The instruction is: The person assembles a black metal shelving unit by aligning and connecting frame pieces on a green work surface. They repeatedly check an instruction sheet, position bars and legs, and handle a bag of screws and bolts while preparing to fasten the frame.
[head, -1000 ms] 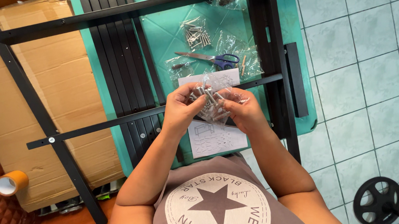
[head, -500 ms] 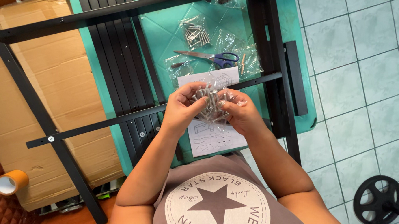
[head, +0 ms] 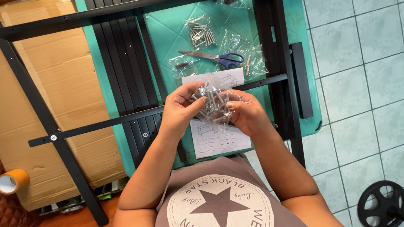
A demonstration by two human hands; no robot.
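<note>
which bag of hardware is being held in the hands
The clear bag of silver bolts, pinched between left hand and right hand; the other bags lie on the green mat.

I count one clear plastic bag of silver screws [head: 213,105] in my two hands, and three more small clear bags [head: 201,31] on the teal surface [head: 169,35]. There is one pair of blue-handled scissors [head: 213,58], one printed paper sheet [head: 217,137], one orange tape roll [head: 10,181] and one flat brown cardboard box [head: 40,83].

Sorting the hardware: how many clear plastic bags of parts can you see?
5, maybe more hidden: one bag of screws in both hands, one screw bag on the green mat, two beside the scissors, one at the top edge.
</note>
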